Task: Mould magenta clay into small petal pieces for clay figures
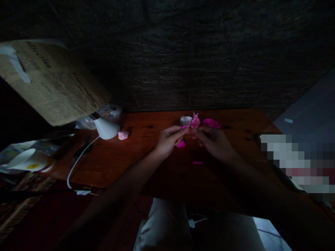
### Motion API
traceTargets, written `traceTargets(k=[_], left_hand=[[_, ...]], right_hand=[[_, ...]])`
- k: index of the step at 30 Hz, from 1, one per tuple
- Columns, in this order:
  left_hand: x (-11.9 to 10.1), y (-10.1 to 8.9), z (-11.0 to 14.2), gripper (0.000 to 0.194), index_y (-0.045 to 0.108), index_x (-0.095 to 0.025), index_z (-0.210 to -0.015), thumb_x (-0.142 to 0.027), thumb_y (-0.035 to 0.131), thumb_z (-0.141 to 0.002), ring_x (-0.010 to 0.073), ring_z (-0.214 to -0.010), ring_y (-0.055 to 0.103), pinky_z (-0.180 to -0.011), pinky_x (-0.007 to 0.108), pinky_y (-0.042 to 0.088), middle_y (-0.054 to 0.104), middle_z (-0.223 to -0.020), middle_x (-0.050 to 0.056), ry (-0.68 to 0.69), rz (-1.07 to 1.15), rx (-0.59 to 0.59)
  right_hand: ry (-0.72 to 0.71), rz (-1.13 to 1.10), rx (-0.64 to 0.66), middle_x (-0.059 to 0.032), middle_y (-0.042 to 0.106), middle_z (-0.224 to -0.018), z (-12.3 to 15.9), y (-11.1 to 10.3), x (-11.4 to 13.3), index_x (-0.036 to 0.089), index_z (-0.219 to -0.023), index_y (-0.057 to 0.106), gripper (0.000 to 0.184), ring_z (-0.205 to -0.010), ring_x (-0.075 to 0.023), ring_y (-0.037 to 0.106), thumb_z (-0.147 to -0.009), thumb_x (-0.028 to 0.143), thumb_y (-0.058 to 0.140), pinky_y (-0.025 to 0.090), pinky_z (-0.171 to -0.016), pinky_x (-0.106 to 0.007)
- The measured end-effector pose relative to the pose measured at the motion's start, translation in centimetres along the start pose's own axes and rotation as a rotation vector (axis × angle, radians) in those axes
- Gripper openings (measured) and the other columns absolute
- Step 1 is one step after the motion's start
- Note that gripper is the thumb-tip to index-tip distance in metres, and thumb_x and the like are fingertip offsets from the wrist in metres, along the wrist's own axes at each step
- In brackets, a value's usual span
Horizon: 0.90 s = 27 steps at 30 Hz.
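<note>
My left hand [170, 140] is closed, with thumb and fingers pinching a small magenta piece [184, 127] that looks like soft clay. Facing it, my right hand [213, 141] is closed too, its fingertips pinched close to the left ones; what they hold is too small to make out. Just beyond the fingers are a pink figure [195, 119] with a ruffled lower part and a whitish round piece [186, 121]. A magenta scalloped piece [210, 123] lies behind my right hand. Another magenta bit [180, 144] shows below my left fingers, and a magenta strip [197, 162] lies nearer me.
On the wooden table [136, 153] at left stand a white lamp base [106, 127] with a cord and a newsprint shade [52, 76]. A light pink lump [123, 135] sits beside it. A paper cup [26, 161] lies far left. A dark stone wall [183, 55] rises behind.
</note>
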<state>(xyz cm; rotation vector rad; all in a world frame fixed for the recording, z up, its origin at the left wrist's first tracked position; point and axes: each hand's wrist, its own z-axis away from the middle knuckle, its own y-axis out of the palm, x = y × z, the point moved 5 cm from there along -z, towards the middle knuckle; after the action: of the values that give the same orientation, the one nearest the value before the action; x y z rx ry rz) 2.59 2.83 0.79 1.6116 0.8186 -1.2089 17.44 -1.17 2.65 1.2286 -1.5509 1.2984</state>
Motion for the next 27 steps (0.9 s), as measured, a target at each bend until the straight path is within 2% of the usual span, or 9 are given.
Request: traceTargets(k=[7,15,24,27], left_hand=[[-0.09,-0.04,0.09,0.037,0.071,-0.014,-0.074,-0.049,0.083,-0.069,0.0026,-0.041,0.032,-0.043,0.020,0.025,0.045,-0.047,-0.007,0.043,-0.079,0.023],[0.19,-0.43,-0.04,0.036,0.071,-0.013,-0.076,-0.047,0.082,-0.071,0.0026,-0.041,0.035,-0.042,0.019,0.022,0.049,-0.048,-0.006,0.053,-0.092,-0.042],[0.47,-0.31,-0.04,0.036,0.074,-0.014,-0.084,-0.045,0.084,-0.069,0.0032,-0.042,0.040,-0.042,0.019,0.024,0.054,-0.054,-0.004,0.012,-0.084,0.009],[0.25,-0.09,0.12,0.034,0.073,-0.014,-0.081,-0.045,0.083,-0.070,0.0031,-0.042,0.038,-0.043,0.020,0.026,0.053,-0.052,-0.005,0.028,-0.113,0.049]], right_hand=[[-0.003,-0.023,-0.009,-0.0041,0.069,-0.072,0.00,0.01,-0.10,0.019,-0.078,0.070,0.053,-0.054,-0.0133,0.055,-0.080,0.071,0.062,0.046,-0.051,-0.027],[0.009,-0.041,-0.010,-0.0042,0.069,-0.075,-0.07,0.01,-0.38,0.019,-0.081,0.070,0.048,-0.057,-0.0134,0.056,-0.080,0.066,0.065,0.048,-0.052,-0.026],[0.033,-0.105,-0.013,-0.0057,0.072,-0.088,-0.12,-0.03,-0.54,0.020,-0.092,0.074,0.042,-0.070,-0.0162,0.062,-0.079,0.060,0.070,0.051,-0.054,-0.026],[0.039,-0.116,-0.010,-0.0057,0.073,-0.089,-0.08,0.02,-0.42,0.020,-0.095,0.075,0.039,-0.066,-0.0149,0.060,-0.080,0.056,0.070,0.049,-0.054,-0.026]])
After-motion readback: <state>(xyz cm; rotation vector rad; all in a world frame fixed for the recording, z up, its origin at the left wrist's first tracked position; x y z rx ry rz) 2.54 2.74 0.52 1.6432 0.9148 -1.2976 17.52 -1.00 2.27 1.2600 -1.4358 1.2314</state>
